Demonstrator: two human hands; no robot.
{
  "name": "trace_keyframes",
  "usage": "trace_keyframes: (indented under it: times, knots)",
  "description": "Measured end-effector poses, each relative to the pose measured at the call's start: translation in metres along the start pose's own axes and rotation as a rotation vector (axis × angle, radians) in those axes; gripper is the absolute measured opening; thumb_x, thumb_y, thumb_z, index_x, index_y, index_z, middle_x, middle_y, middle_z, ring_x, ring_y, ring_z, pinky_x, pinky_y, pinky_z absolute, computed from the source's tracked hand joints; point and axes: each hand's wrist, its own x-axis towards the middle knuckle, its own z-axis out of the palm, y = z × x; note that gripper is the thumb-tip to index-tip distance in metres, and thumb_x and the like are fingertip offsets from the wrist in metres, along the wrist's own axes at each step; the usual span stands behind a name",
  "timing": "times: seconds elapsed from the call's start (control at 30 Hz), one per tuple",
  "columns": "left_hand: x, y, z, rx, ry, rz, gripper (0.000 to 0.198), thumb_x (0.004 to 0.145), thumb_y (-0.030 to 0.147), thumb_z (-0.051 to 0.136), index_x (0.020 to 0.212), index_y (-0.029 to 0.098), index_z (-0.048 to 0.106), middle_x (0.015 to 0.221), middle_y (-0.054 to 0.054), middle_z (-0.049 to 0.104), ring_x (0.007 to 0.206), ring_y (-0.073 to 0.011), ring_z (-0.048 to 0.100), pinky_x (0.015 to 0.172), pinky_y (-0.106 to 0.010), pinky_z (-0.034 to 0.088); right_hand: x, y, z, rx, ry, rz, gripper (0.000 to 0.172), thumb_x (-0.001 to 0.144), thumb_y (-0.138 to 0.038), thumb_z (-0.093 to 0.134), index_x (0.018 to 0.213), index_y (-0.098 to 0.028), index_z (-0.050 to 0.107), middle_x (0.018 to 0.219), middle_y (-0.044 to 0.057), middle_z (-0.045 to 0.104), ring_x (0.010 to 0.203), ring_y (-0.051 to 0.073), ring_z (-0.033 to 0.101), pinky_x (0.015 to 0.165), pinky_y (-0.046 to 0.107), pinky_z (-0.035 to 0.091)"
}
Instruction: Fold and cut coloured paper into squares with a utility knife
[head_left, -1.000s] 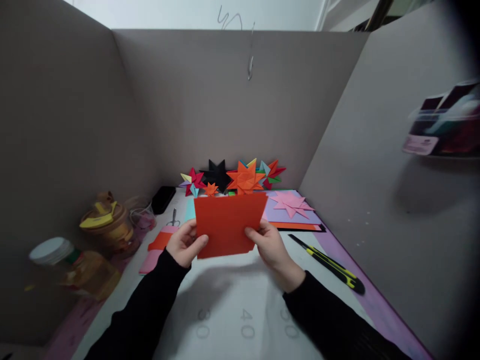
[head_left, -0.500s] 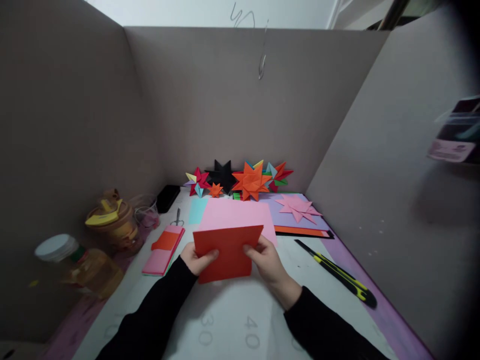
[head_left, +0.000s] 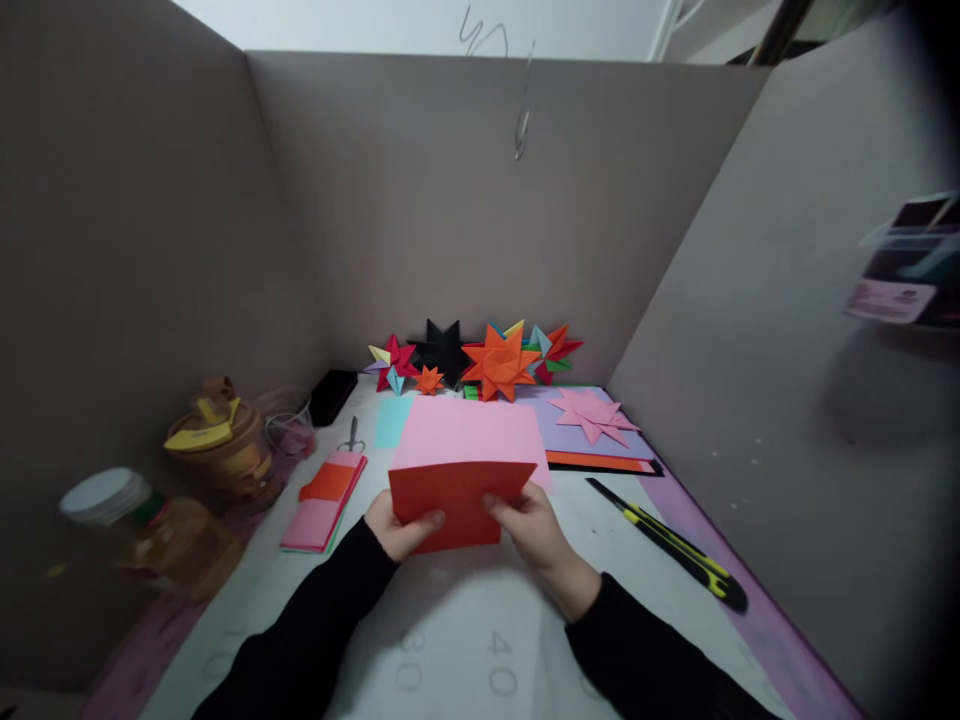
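A red-orange sheet of paper (head_left: 459, 500) is held up above the white mat, pinched at both sides. My left hand (head_left: 401, 525) is closed on its left edge, thumb lying on the near face. On the opposite edge my right hand (head_left: 536, 530) grips it the same way, with the fingers hidden behind the paper. Behind the sheet, pink paper (head_left: 471, 430) lies flat and is partly covered from view. To the left rests a small stack of pink and orange paper (head_left: 322, 505), with scissors (head_left: 352, 436) just beyond it.
A yellow-black utility knife (head_left: 667, 545) lies to the right. Folded paper stars, including an orange one (head_left: 501, 362) and a black one (head_left: 441, 350), stand against the back panel. A pink star (head_left: 594, 415) lies at the back right. A white-lidded jar (head_left: 180, 540) and brown pot (head_left: 225, 455) stand left.
The red-orange sheet has tilted, so it looks shorter from top to bottom, and its upper edge sits slightly lower. Both hands keep their hold. The view has shifted slightly.
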Motion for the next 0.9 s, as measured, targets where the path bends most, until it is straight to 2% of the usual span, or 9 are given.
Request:
trace_keyframes:
  times: [0.1, 0.23, 0.4, 0.5, 0.6, 0.67, 0.77, 0.83, 0.9]
  knots:
    - [-0.001, 0.001, 0.002, 0.020, 0.020, 0.026, 0.030, 0.068, 0.032, 0.069, 0.092, 0.014, 0.071, 0.088, -0.008, 0.074, 0.080, -0.0244, 0.068, 0.073, -0.033, 0.054, 0.000, -0.003, 0.002, -0.009, 0.013, -0.020, 0.026, 0.069, -0.033, 0.073, 0.091, -0.020, 0.066, 0.091, 0.005, 0.070, 0.082, 0.020, 0.064, 0.076, 0.034, 0.051]
    - [-0.001, 0.005, 0.002, 0.073, 0.060, 0.063, 0.024, 0.067, 0.028, 0.069, 0.086, 0.014, 0.072, 0.081, -0.007, 0.074, 0.073, -0.0239, 0.068, 0.068, -0.032, 0.053, 0.001, -0.015, 0.002, -0.023, 0.007, -0.077, 0.032, 0.071, -0.034, 0.072, 0.099, -0.022, 0.063, 0.093, 0.003, 0.067, 0.083, 0.019, 0.062, 0.073, 0.030, 0.050]
    - [-0.002, 0.011, 0.008, 0.052, 0.061, 0.088, 0.022, 0.068, 0.029, 0.068, 0.085, 0.017, 0.073, 0.081, -0.006, 0.074, 0.075, -0.0235, 0.069, 0.070, -0.032, 0.053, 0.000, -0.019, 0.002, -0.101, -0.027, -0.096, 0.018, 0.075, -0.034, 0.068, 0.087, -0.020, 0.066, 0.087, 0.003, 0.067, 0.080, 0.018, 0.061, 0.074, 0.030, 0.049]
    - [-0.003, 0.010, 0.011, 0.031, 0.098, 0.074, 0.023, 0.068, 0.033, 0.069, 0.083, 0.016, 0.073, 0.080, -0.007, 0.074, 0.075, -0.0245, 0.068, 0.071, -0.034, 0.054, -0.001, -0.018, 0.003, -0.066, -0.037, -0.039, 0.020, 0.076, -0.036, 0.066, 0.087, -0.019, 0.067, 0.087, 0.004, 0.069, 0.080, 0.020, 0.062, 0.075, 0.033, 0.049]
    - [0.001, 0.005, 0.009, -0.025, 0.210, -0.018, 0.033, 0.065, 0.041, 0.072, 0.083, 0.013, 0.072, 0.080, -0.010, 0.074, 0.075, -0.0264, 0.068, 0.069, -0.036, 0.055, 0.001, -0.019, 0.003, -0.062, -0.054, 0.015, 0.026, 0.075, -0.039, 0.066, 0.091, -0.018, 0.067, 0.090, 0.005, 0.070, 0.082, 0.021, 0.063, 0.075, 0.034, 0.049]
    - [0.007, -0.001, 0.004, -0.156, 0.325, -0.089, 0.044, 0.062, 0.044, 0.074, 0.090, 0.010, 0.069, 0.089, -0.012, 0.073, 0.081, -0.0284, 0.067, 0.072, -0.038, 0.055, 0.003, -0.018, 0.002, -0.110, -0.100, 0.075, 0.028, 0.074, -0.040, 0.066, 0.090, -0.017, 0.066, 0.088, 0.005, 0.069, 0.079, 0.020, 0.063, 0.071, 0.032, 0.049]
    - [0.017, -0.014, -0.007, -0.381, 0.439, -0.213, 0.054, 0.057, 0.042, 0.079, 0.097, 0.009, 0.065, 0.100, -0.014, 0.070, 0.089, -0.0298, 0.066, 0.078, -0.040, 0.054, 0.006, -0.009, -0.001, -0.238, -0.123, 0.187, 0.027, 0.073, -0.042, 0.066, 0.075, -0.015, 0.065, 0.071, 0.002, 0.066, 0.063, 0.016, 0.058, 0.057, 0.026, 0.044]
    - [0.023, -0.024, -0.014, -0.481, 0.444, -0.305, 0.055, 0.052, 0.038, 0.082, 0.096, 0.009, 0.064, 0.098, -0.015, 0.071, 0.087, -0.0295, 0.067, 0.081, -0.040, 0.053, 0.008, 0.001, -0.004, -0.279, -0.093, 0.242, 0.028, 0.072, -0.043, 0.065, 0.066, -0.015, 0.062, 0.061, 0.000, 0.062, 0.055, 0.014, 0.053, 0.050, 0.024, 0.038]
    - [0.025, -0.034, -0.019, -0.534, 0.388, -0.371, 0.054, 0.050, 0.035, 0.083, 0.093, 0.009, 0.065, 0.089, -0.014, 0.072, 0.081, -0.0290, 0.069, 0.079, -0.040, 0.054, 0.010, 0.011, -0.006, -0.247, -0.068, 0.283, 0.029, 0.071, -0.043, 0.065, 0.067, -0.015, 0.062, 0.060, 0.000, 0.061, 0.053, 0.013, 0.052, 0.049, 0.024, 0.037]
